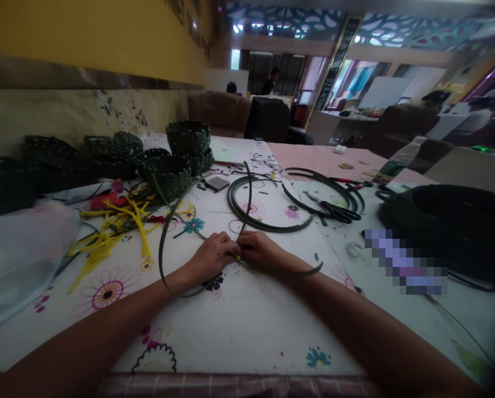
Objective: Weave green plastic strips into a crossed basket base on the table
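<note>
My left hand (214, 251) and my right hand (258, 247) meet over the middle of the flowered tablecloth. Both are closed, fingertips together, on dark green weaving strips (248, 193). One strip rises upright between the hands. Another bows out in a loop (161, 243) around the left wrist, and one end (311, 271) pokes out past the right forearm. A speck of yellow shows at the fingertips; the crossing of the strips is hidden by the fingers. Just beyond lies a coil of green strip (235, 207).
Dark green woven baskets (188, 135) cluster at the back left, near yellow strips (135, 221) and a plastic bag (19, 260). Scissors (338, 211) lie right of the coil. A bottle (400, 160) and a large dark coiled bundle (438, 221) stand farther right.
</note>
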Tool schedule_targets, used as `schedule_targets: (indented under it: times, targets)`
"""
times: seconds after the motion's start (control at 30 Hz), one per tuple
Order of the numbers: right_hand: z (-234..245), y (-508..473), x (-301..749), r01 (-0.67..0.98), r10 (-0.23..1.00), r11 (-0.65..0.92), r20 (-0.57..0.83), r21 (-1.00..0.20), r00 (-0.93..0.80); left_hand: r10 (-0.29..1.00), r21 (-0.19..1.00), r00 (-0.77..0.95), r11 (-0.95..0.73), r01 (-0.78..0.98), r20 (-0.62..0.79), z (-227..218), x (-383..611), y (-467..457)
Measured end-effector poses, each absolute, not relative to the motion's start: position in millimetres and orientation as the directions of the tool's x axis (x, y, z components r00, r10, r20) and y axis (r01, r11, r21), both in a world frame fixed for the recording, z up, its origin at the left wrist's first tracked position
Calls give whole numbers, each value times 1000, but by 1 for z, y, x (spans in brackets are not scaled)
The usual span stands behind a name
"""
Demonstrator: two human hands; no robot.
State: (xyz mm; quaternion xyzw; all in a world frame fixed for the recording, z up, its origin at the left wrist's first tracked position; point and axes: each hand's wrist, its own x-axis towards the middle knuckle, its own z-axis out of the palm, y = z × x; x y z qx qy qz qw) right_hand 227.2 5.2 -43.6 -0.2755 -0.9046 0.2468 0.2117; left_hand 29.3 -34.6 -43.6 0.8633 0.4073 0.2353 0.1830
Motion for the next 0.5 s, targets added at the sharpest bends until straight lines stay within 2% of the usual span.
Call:
schedule_targets:
  times: [0.5]
  targets:
    - [-39,1,227,372,558,764,250,-527,-791,806,552,528,-578,601,269,-43,30,-37]
